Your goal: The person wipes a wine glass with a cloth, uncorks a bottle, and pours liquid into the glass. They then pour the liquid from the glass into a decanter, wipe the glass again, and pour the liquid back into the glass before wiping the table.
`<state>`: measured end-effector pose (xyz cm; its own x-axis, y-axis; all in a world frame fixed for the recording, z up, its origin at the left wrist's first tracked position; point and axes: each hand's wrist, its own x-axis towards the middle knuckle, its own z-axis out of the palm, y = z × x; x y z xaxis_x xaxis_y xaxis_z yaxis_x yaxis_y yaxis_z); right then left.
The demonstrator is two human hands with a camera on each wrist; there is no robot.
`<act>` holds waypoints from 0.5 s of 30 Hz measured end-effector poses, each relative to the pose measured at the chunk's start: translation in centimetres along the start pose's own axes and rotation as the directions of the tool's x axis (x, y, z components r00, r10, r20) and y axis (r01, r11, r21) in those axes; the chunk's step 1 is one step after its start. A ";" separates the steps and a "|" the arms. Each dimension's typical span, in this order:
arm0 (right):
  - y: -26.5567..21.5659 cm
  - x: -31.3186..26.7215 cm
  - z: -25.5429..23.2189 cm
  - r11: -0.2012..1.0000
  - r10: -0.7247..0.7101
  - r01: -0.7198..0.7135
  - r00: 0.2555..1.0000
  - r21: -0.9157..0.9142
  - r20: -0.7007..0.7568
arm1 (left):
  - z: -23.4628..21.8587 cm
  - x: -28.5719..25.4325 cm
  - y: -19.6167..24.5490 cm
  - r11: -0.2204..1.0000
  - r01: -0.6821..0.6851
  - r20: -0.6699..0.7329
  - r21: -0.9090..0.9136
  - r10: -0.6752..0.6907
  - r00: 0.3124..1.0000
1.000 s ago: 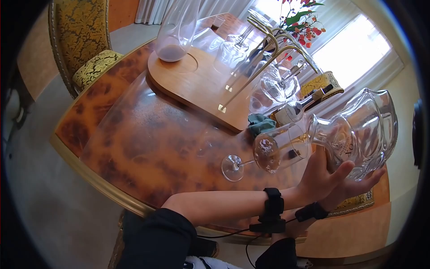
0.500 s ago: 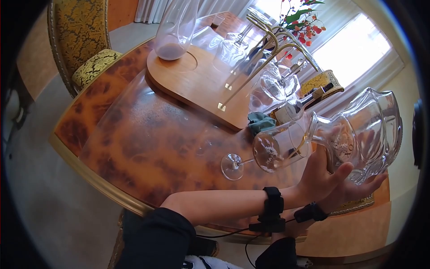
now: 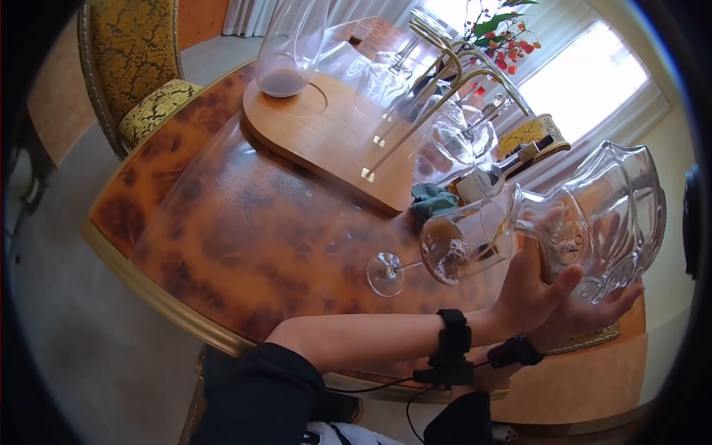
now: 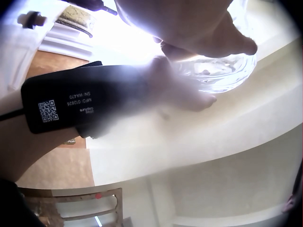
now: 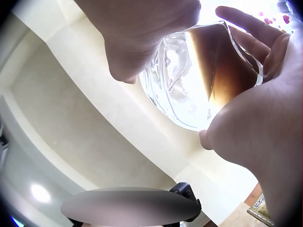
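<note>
My left hand [image 3: 526, 293] grips the neck side of a clear glass decanter marked XO [image 3: 567, 237], thumb out. My right hand [image 3: 586, 319] is behind it, under the decanter's wide end. The decanter is tilted, its mouth at the rim of a stemmed glass [image 3: 475, 241] that holds amber liquid with froth; the glass's foot is on the table. In the left wrist view, my left hand [image 4: 189, 28] is near the decanter [image 4: 222, 73]. Dark amber liquid shows inside the decanter [image 5: 222, 61] in the right wrist view, between both hands.
A wooden board [image 3: 341, 148] on the glossy table [image 3: 245, 215] carries a tall glass vessel [image 3: 282, 81] and curved metal holders [image 3: 423, 111]. Beyond my hands are a green cloth [image 3: 432, 202], a bottle [image 3: 467, 189] and glassware. A patterned chair [image 3: 137, 44] stands at the left.
The froth inside the stemmed glass has shifted and changed shape. The decanter has moved very slightly; both hands keep nearly the same places on it.
</note>
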<state>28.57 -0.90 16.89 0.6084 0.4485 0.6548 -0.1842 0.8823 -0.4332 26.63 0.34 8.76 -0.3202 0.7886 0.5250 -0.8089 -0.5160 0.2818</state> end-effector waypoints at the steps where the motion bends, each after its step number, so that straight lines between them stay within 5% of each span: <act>1: 0.1 0.3 -0.2 1.000 -0.008 0.009 1.000 -0.023 0.005 | 0.1 0.0 -0.1 0.999 -0.036 -0.033 0.022 0.036 0.999; 15: 0.5 2.0 -2.1 0.937 -0.109 0.133 0.990 -0.323 0.090 | 0.0 -0.2 -0.8 0.996 -0.036 -0.091 0.078 0.043 0.995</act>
<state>31.36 0.16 16.65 0.5528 0.3608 0.7512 0.1575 0.8399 -0.5193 27.36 0.56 8.43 -0.3982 0.7929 0.4612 -0.7559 -0.5685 0.3246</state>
